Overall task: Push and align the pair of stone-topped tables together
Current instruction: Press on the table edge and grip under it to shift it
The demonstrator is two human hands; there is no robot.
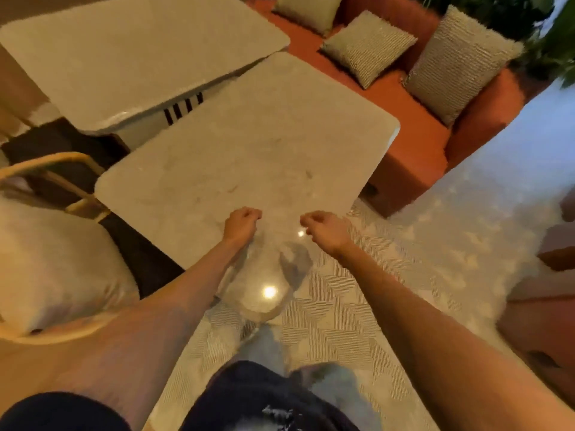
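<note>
Here, from my left, the far stone-topped table (pixel 133 54) sits skewed, meeting the near stone-topped table (pixel 249 144) only at a corner, while my left hand (pixel 241 223) and right hand (pixel 325 228) hover curled, each grip closed on nothing, so I'd next swing the near worktop flush.

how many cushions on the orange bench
3: one at the top edge, partly cut off, one in the middle, one at the right by the plants. More may lie out of frame.
</note>
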